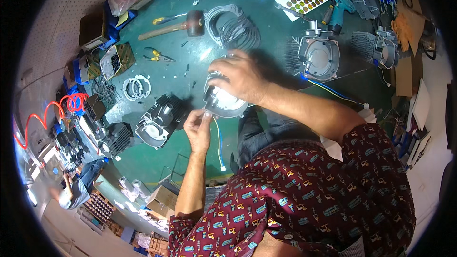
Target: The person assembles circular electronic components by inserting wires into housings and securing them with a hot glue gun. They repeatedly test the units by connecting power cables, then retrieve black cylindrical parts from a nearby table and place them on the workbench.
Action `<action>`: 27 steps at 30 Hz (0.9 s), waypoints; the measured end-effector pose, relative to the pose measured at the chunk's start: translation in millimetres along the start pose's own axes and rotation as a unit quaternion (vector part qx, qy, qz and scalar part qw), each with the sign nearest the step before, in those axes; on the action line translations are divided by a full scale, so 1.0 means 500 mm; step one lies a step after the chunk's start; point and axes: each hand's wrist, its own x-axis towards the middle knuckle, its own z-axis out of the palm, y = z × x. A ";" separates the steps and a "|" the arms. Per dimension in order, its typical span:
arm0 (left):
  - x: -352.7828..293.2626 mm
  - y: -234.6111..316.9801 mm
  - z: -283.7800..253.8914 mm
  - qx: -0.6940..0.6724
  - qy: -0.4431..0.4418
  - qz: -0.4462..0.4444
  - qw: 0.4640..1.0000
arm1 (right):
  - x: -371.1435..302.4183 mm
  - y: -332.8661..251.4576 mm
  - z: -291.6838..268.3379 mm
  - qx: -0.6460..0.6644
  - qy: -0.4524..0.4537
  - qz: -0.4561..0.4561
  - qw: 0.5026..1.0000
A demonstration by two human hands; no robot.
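A round silver metal motor housing (229,106) stands in front of me at the near side of the green table. My right hand (240,77) is curled over its far side, the fingers bent on the rim; it is slightly blurred. My left hand (197,129) pinches the near left edge of the housing, close to where a thin yellow and blue cable (219,138) hangs down to a white plug. Whether the left fingertips also hold the cable or a small part is hidden. To the left sits another finned motor housing (159,121).
Beyond my hands lie a stack of metal rings (233,26), a mallet (166,29) and yellow-handled pliers (158,55). Two flat rings (136,88) lie left. On the right are more finned housings (320,57) and a teal power drill (339,9). Another person (74,192) is far left.
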 end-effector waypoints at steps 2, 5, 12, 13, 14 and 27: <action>0.015 -0.004 -0.005 -0.061 -0.017 -0.026 0.998 | -0.002 0.004 0.001 0.007 -0.003 -0.001 1.000; 0.026 -0.018 0.007 -0.189 -0.018 -0.053 0.980 | 0.003 0.008 -0.003 0.014 -0.014 0.005 1.000; -0.017 -0.008 0.020 0.020 0.068 0.018 0.997 | -0.006 0.002 0.004 -0.004 0.002 0.001 1.000; -0.026 -0.006 0.030 0.055 0.078 0.051 0.994 | -0.004 0.000 0.003 -0.004 0.003 0.001 1.000; -0.031 -0.007 0.037 0.060 0.092 0.052 0.993 | -0.003 -0.001 0.003 -0.004 0.003 0.001 1.000; -0.031 0.026 0.044 0.077 0.086 -0.003 0.993 | -0.018 -0.020 0.008 -0.026 0.009 -0.015 1.000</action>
